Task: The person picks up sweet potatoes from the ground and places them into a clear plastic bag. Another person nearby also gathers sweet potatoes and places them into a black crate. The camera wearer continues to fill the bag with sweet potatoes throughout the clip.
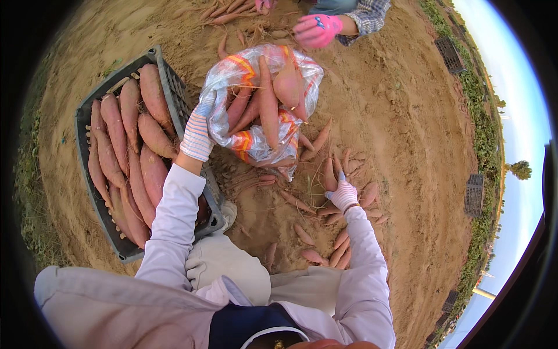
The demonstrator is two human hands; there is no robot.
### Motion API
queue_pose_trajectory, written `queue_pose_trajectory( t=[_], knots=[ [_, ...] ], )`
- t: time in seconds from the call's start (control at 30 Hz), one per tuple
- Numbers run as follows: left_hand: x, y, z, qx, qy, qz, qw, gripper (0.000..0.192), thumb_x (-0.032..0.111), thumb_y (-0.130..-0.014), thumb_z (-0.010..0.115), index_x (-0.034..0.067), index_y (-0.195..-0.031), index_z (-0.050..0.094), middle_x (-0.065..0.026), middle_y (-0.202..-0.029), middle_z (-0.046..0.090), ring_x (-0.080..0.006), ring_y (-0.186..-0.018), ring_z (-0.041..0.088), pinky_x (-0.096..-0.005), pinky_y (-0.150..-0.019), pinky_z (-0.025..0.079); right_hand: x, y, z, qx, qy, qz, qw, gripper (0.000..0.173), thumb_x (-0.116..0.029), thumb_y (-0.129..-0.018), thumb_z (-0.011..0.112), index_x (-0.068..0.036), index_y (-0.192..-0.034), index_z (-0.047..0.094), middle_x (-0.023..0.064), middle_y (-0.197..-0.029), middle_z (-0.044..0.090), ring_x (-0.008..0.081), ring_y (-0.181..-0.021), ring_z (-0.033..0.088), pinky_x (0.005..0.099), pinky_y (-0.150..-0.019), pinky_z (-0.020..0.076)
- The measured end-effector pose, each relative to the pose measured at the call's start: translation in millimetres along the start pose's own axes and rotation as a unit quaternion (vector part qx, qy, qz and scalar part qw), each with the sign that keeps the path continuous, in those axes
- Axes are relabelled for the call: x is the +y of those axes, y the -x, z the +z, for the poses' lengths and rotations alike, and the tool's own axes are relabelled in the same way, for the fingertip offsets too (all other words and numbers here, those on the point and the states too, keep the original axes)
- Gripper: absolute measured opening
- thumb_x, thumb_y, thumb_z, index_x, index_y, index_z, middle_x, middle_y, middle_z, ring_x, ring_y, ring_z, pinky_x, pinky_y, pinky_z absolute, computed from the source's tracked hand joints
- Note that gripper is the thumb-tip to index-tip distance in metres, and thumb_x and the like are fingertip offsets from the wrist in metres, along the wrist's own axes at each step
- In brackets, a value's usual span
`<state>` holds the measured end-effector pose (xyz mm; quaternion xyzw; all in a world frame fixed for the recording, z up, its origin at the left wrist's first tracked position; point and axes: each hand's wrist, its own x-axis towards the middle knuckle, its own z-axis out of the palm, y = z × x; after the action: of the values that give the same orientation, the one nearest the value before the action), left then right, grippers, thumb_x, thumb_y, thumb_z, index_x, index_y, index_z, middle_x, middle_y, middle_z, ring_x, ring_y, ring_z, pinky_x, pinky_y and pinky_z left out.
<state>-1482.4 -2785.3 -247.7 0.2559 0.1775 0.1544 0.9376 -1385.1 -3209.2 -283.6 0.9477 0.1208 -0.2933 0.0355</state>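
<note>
My left hand (pixel 199 133), in a striped knit glove, grips the left rim of a clear plastic woven sack (pixel 224 72) with orange stripes. Inside the sack's mouth lie several sweet potatoes (pixel 268 104). My right hand (pixel 343 195), gloved alike, is low over the soil to the right of the sack. Its thumb and forefinger close around the lower end of a sweet potato (pixel 329 174); the palm side is hidden. More loose sweet potatoes (pixel 369 193) lie around that hand.
A dark plastic crate (pixel 83 131) filled with sweet potatoes stands at my left. Across the sack, another person's pink-gloved hand (pixel 318 30) hovers near a root pile (pixel 229 12). Farther crates (pixel 474 195) stand along green vines (pixel 484 144) at right.
</note>
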Motion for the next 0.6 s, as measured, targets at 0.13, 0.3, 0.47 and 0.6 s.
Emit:
queue_pose_trajectory(
  t=[0.13, 0.3, 0.47, 0.6],
  knots=[
    [-3.8, -7.2, -4.7, 0.004, 0.004, -0.014, 1.000, 0.039, 0.028, -0.085, 0.065, 0.008, -0.117, 0.057, -0.0010, -0.110, 0.060, -0.0143, -0.099, 0.055, -0.0278, -0.088, 0.044, 14.6, 38.1, -33.3, 0.122, -0.344, -0.091, 0.926, 0.059, -0.028, -0.080, 0.066, 0.003, -0.126, 0.045, 0.0216, -0.110, 0.061, 0.0290, -0.103, 0.059, 0.0327, -0.089, 0.0454],
    [-3.0, 13.7, 18.9, 0.174, -0.552, 0.256, 0.774, 0.068, 0.035, -0.079, 0.069, 0.000, -0.130, 0.042, -0.0184, -0.118, 0.054, -0.0284, -0.108, 0.052, -0.0375, -0.093, 0.042, 19.5, 83.4, -77.7, 0.134, -0.723, -0.086, 0.673, 0.055, -0.020, -0.084, 0.066, 0.004, -0.128, 0.044, 0.0122, -0.113, 0.059, 0.0173, -0.100, 0.057, 0.0286, -0.086, 0.0465],
    [-24.3, 91.9, 113.7, -0.067, -0.479, 0.291, 0.825, 0.051, 0.031, -0.081, 0.067, -0.002, -0.118, 0.053, -0.0161, -0.106, 0.060, -0.0264, -0.103, 0.055, -0.0363, -0.091, 0.042, -2.5, 161.8, -103.0, 0.097, -0.742, -0.248, 0.616, 0.063, -0.010, -0.078, 0.070, 0.002, -0.132, 0.039, 0.0103, -0.117, 0.057, 0.0182, -0.098, 0.058, 0.0307, -0.087, 0.0479],
    [-65.3, 136.4, 213.1, -0.203, -0.399, -0.284, 0.848, 0.062, 0.041, -0.082, 0.066, 0.003, -0.127, 0.048, -0.0105, -0.118, 0.056, -0.0211, -0.106, 0.054, -0.0314, -0.092, 0.040, -33.6, 201.0, -106.5, 0.141, -0.707, -0.326, 0.612, 0.076, -0.010, -0.076, 0.073, 0.000, -0.138, 0.029, 0.0110, -0.122, 0.054, 0.0197, -0.105, 0.056, 0.0316, -0.091, 0.0458]
  ],
)
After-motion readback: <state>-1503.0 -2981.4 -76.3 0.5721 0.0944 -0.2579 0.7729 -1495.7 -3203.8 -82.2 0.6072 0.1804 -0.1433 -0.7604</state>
